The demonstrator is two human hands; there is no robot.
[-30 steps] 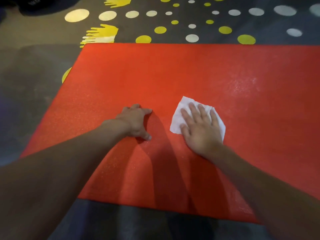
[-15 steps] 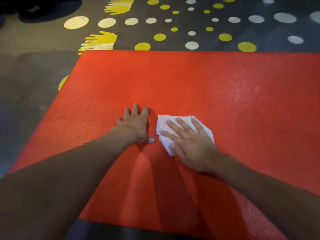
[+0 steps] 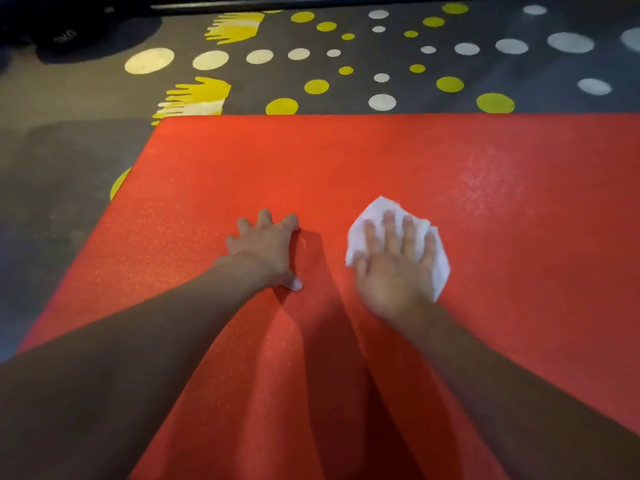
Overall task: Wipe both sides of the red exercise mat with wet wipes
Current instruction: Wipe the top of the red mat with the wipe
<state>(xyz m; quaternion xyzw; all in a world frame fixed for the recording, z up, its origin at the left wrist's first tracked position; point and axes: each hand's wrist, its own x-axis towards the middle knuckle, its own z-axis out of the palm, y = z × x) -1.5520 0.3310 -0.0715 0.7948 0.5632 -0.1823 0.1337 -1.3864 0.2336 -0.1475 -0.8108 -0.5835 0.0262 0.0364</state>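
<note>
The red exercise mat point(image 3: 346, 161) lies flat on the floor and fills most of the view. My left hand point(image 3: 265, 249) rests flat on the mat near its middle, fingers spread. To its right my right hand point(image 3: 398, 265) presses a white wet wipe point(image 3: 379, 207) onto the mat with straight fingers. The wipe shows around my fingertips and along the right side of the hand; the rest of it is hidden under my palm. A pale damp sheen point(image 3: 485, 188) marks the mat to the right of the wipe.
The dark grey floor point(image 3: 62, 188) carries yellow and white dots and yellow hand-shaped marks point(image 3: 194, 97) beyond the mat's far edge. A dark object point(image 3: 69, 36) lies at the far left corner. The mat's left edge runs diagonally toward me.
My right hand has slid the wipe to the right, away from my left hand, after sweeping it leftward half a second ago. My left hand has stayed put on the mat.
</note>
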